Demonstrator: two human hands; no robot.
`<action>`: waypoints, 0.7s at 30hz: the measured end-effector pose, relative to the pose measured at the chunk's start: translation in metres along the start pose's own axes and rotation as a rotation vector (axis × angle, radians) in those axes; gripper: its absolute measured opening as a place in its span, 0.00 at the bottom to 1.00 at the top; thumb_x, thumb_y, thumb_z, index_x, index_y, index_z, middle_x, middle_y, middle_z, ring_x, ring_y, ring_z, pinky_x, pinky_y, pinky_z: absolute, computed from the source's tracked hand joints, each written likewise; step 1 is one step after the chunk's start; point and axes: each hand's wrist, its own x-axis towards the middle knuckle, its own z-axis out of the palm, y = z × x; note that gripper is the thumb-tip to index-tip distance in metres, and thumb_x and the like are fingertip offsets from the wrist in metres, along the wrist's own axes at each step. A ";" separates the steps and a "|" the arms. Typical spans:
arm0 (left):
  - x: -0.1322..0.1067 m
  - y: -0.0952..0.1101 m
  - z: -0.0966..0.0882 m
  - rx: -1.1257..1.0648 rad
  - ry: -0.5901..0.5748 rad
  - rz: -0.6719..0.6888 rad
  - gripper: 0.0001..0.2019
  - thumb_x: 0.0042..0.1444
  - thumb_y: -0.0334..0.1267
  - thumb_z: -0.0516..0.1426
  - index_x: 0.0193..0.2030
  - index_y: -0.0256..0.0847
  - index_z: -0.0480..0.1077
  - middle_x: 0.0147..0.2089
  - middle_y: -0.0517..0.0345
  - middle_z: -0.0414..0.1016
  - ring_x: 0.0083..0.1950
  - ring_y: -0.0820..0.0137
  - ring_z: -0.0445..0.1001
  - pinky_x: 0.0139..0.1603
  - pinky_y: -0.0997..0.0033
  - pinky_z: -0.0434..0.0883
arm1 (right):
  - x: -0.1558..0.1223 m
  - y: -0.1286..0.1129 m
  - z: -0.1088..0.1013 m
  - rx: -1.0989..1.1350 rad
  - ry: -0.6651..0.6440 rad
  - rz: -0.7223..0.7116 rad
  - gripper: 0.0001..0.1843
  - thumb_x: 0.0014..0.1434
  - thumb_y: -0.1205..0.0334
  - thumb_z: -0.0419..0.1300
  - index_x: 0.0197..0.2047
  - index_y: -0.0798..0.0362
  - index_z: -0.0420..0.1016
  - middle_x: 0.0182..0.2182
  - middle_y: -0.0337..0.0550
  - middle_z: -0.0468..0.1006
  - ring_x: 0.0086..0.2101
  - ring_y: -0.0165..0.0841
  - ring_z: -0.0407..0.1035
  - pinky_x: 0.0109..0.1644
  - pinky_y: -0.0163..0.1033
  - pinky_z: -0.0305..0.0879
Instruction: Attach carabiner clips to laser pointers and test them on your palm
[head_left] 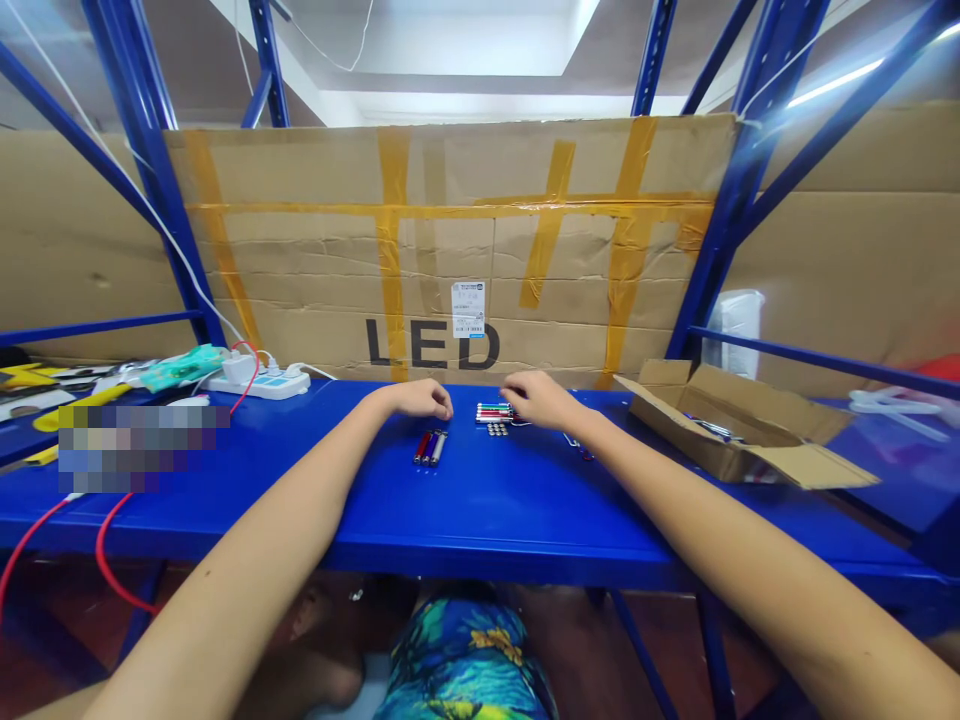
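My left hand (425,399) hovers low over the blue table with its fingers curled together; whatever is in them, if anything, is hidden. Just below it, three small metallic tubes (430,448) in red, purple and silver lie side by side, with tiny specks in front of them. My right hand (541,400) is closed at the right end of a row of slim coloured metallic tubes (491,412), whose ends it covers. I cannot make out what its fingertips hold. Several small round silver pieces (497,430) lie in front of that row.
An open cardboard box (739,430) with metallic items stands at the right. Small items (579,447) lie partly behind my right forearm. A white power strip (259,384), red cable (109,560) and yellow-handled tools (82,405) are at the left. A large cardboard panel (322,270) forms the back.
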 end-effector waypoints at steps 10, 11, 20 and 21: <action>-0.014 0.009 0.009 0.007 -0.017 -0.039 0.10 0.41 0.35 0.61 0.33 0.39 0.76 0.35 0.59 0.79 0.38 0.69 0.73 0.40 0.74 0.67 | -0.007 -0.082 0.023 0.218 -0.248 -0.294 0.16 0.66 0.62 0.53 0.52 0.51 0.76 0.45 0.47 0.81 0.42 0.35 0.74 0.47 0.38 0.64; -0.014 0.010 0.009 0.004 -0.011 -0.039 0.10 0.41 0.35 0.61 0.33 0.39 0.76 0.35 0.59 0.79 0.38 0.69 0.73 0.40 0.74 0.67 | -0.006 -0.082 0.024 0.227 -0.253 -0.300 0.15 0.66 0.62 0.52 0.51 0.51 0.76 0.45 0.47 0.81 0.43 0.35 0.74 0.47 0.38 0.64; -0.012 0.015 0.018 0.006 0.053 -0.039 0.10 0.44 0.37 0.62 0.35 0.37 0.76 0.34 0.58 0.79 0.35 0.70 0.73 0.35 0.75 0.66 | -0.009 -0.082 0.018 0.154 -0.318 -0.244 0.10 0.63 0.59 0.55 0.35 0.53 0.75 0.33 0.46 0.79 0.33 0.34 0.70 0.37 0.37 0.59; -0.012 0.017 0.020 0.012 0.058 -0.040 0.11 0.43 0.38 0.63 0.35 0.37 0.76 0.35 0.57 0.79 0.35 0.70 0.73 0.35 0.74 0.66 | -0.011 -0.080 0.013 0.145 -0.350 -0.229 0.06 0.61 0.61 0.57 0.36 0.53 0.75 0.33 0.45 0.79 0.33 0.34 0.69 0.36 0.36 0.59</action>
